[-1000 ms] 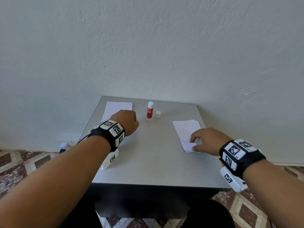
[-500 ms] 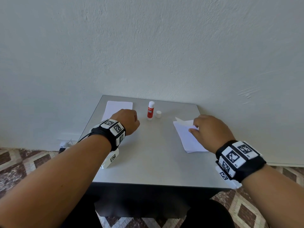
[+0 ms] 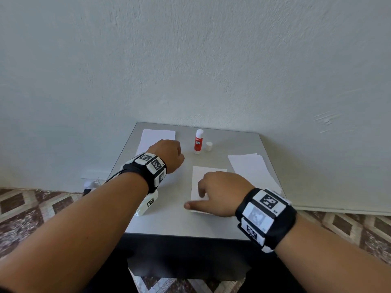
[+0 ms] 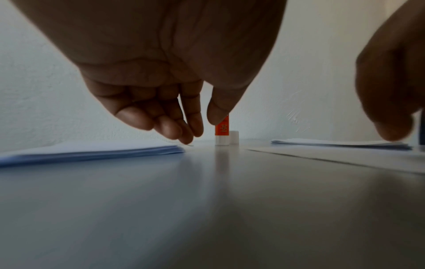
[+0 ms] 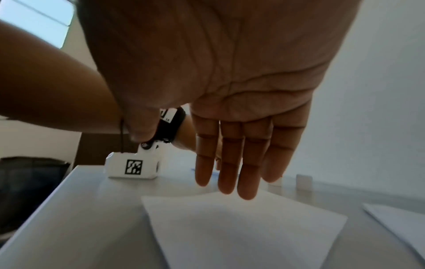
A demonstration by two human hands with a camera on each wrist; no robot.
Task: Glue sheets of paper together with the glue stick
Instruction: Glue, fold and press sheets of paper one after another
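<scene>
Pale plaster wall rises behind the small grey table (image 3: 169, 220) you are working at, and patterned floor tiles show on both sides. On the table, a stack of paper (image 3: 251, 168) lies just beyond and outboard of your right fingers, and a second stack (image 3: 157, 136) lies under and past your left knuckles. A single sheet (image 3: 208, 174) lies flat beneath your right hand (image 3: 222, 193), whose fingers (image 5: 226, 163) are straight and together, hovering just over the sheet's far edge, thumb stretched along its near edge; whether they touch the paper is not clear. Your left hand (image 3: 167, 155) rests with loosely curled fingers (image 4: 170, 125) at the edge of its stack, holding nothing. The glue stick (image 3: 198, 141) stands upright and uncapped just beyond your left fingertips, its cap (image 3: 209, 146) beside it. Expect the sheet to be light, limp and quick to slide on the smooth top, so pin it flat and lift only by a corner; grip the stick round its rigid barrel. Compared with half a second ago, your right hand has come away from the right stack and the sheet now lies in the middle.
</scene>
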